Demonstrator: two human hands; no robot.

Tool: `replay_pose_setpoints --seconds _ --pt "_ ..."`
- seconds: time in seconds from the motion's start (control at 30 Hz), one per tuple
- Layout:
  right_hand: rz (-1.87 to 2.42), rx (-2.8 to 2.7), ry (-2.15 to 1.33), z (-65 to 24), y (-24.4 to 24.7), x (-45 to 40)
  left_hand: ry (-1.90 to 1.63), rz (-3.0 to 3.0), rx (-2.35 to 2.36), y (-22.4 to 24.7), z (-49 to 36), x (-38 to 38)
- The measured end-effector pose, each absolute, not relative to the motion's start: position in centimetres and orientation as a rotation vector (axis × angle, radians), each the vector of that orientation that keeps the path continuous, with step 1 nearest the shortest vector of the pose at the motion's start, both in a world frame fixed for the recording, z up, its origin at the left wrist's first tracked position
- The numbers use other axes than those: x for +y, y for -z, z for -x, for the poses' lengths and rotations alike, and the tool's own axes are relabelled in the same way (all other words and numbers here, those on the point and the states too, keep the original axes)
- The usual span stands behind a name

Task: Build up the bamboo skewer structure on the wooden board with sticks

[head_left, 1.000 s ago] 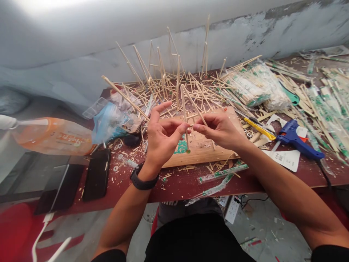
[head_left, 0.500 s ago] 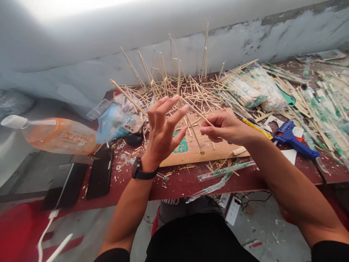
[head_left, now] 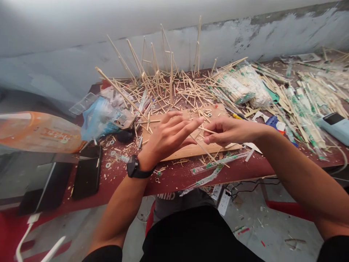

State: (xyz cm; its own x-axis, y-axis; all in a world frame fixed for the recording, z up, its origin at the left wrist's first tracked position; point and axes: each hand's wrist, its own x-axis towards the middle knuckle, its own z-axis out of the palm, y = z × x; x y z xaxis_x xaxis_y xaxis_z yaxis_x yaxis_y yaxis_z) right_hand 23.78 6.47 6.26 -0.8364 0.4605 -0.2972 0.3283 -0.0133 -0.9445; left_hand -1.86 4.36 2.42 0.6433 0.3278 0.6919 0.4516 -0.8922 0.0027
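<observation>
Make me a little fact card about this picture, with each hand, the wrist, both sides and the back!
Left hand: fingers stretched out above the wooden board
Right hand: pinching a thin stick
Left wrist: black watch
Under the board: dark red table
Left side: orange bottle, black phone
Right side: partly hidden blue tool
Back: many loose sticks, some upright sticks near the wall

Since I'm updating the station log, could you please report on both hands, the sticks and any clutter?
Left hand open over wooden board. Right hand pinching thin stick. Sticks heaped behind board, plastic wrapper in front.
</observation>
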Motion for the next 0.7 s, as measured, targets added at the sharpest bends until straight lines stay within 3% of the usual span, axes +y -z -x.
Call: replay_pose_setpoints --seconds 0.47,0.7 --pt "0.866 -2.481 -1.877 -24.3 -7.3 7.5 1.087 2.878 -0.635 -1.5 1.2 3.9" --pt "0.911 -2.527 -1.871 -25.0 -7.9 7.9 1.249 2.995 -0.759 -1.0 0.7 3.4"
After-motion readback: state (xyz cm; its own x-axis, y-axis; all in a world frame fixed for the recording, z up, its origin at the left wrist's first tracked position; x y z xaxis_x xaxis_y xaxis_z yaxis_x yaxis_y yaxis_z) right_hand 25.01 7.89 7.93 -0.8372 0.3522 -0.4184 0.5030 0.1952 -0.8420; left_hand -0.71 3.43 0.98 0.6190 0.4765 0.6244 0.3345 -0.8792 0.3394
